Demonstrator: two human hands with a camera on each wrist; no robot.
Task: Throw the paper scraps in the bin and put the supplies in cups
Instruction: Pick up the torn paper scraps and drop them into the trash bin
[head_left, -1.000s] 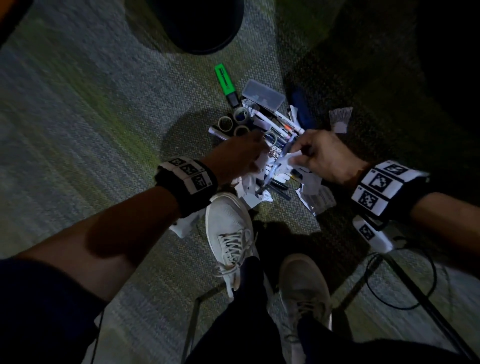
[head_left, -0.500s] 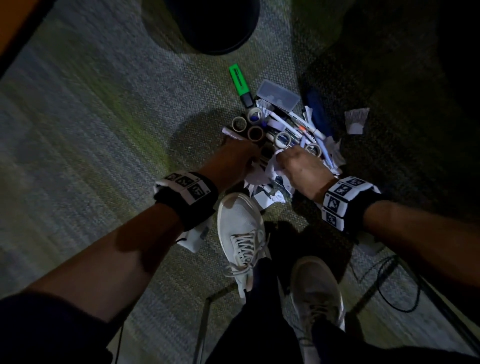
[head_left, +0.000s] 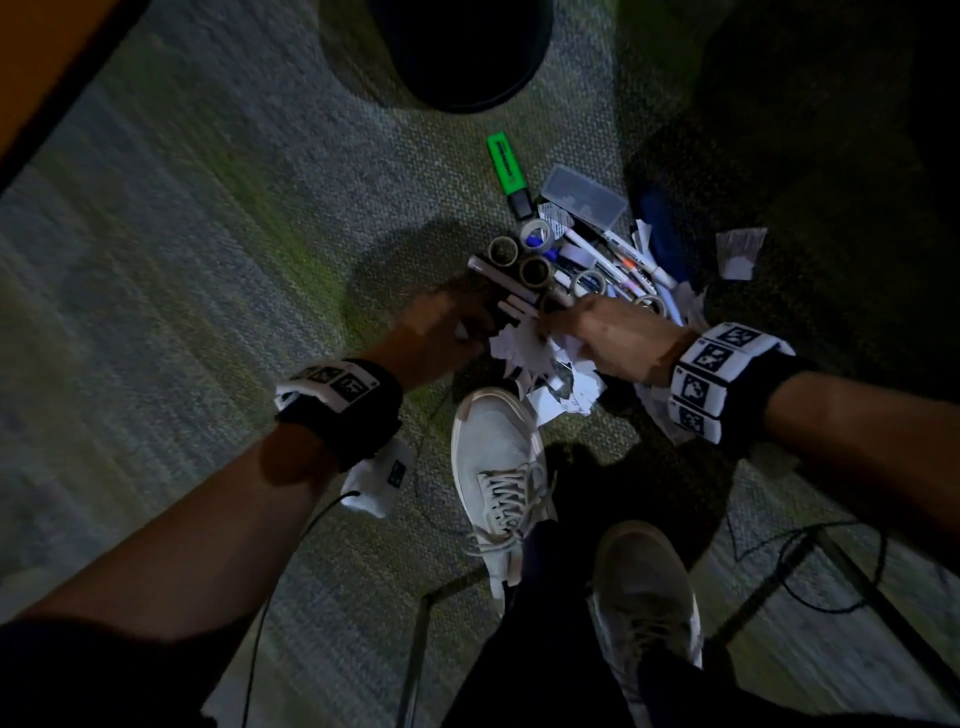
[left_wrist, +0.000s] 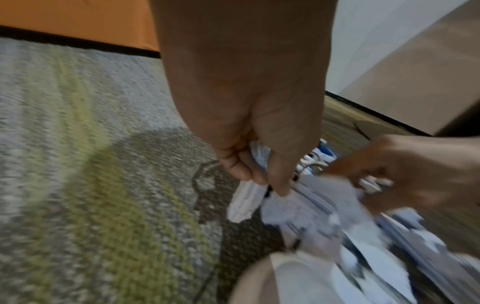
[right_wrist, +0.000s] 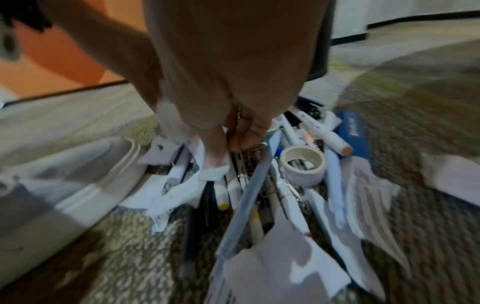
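Torn white paper scraps (head_left: 524, 353) lie mixed with pens, markers (right_wrist: 324, 133) and tape rolls (head_left: 535, 271) in a pile on the carpet, just beyond my left shoe. My left hand (head_left: 483, 332) is at the pile's near left; in the left wrist view its fingers (left_wrist: 262, 181) curl round and pinch a bunch of scraps (left_wrist: 244, 203). My right hand (head_left: 550, 322) reaches in from the right, its fingers curled down. In the right wrist view my right hand (right_wrist: 228, 152) pinches a scrap (right_wrist: 213, 173) beside paper clips. The dark bin (head_left: 457, 57) stands beyond the pile.
A green highlighter (head_left: 506, 166), a clear plastic case (head_left: 582, 197) and a blue stapler-like item (right_wrist: 355, 131) lie at the pile's far side. One loose scrap (head_left: 737, 249) sits apart at the right. My shoes (head_left: 498, 467) and a cable (head_left: 810, 566) are close in front.
My right hand has drawn in from the right towards my left hand, over the scraps near my shoe. My left hand has stayed at the pile.
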